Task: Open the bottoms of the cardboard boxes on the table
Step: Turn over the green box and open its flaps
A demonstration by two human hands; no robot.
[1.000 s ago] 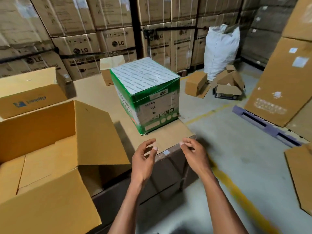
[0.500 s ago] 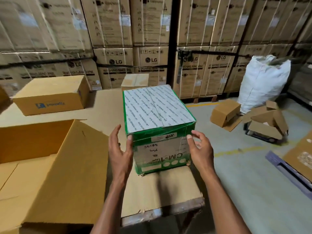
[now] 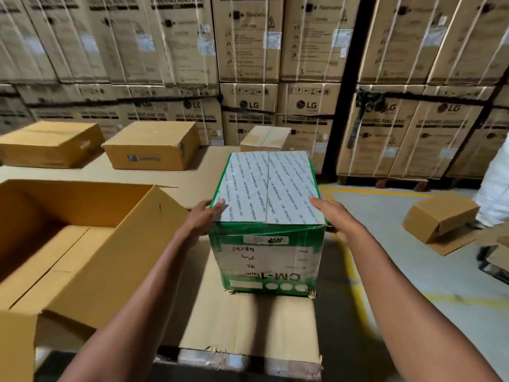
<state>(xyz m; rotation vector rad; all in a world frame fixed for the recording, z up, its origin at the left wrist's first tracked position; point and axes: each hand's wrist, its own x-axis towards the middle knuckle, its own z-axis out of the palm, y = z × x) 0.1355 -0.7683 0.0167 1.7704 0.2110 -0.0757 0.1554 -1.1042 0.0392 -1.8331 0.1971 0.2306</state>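
Observation:
A green and white cardboard box (image 3: 268, 216) stands upside down near the table's front right corner, its taped bottom facing up with printed tape along the middle seam. My left hand (image 3: 202, 217) holds the box's left side, thumb on the top edge. My right hand (image 3: 334, 215) lies flat against the right side near the top edge, fingers straight. A large brown box (image 3: 82, 244) with its flaps open sits at my left.
The cardboard-covered table (image 3: 242, 321) also carries two closed brown boxes (image 3: 154, 146) (image 3: 52, 143) at the back left and a small one (image 3: 265, 139) behind the green box. Stacked appliance cartons (image 3: 275, 64) form the back wall. Loose boxes (image 3: 440, 219) lie on the floor right.
Both hands rose from in front of the table edge to the green box and now clasp its two sides near the top. My view swung left and closer.

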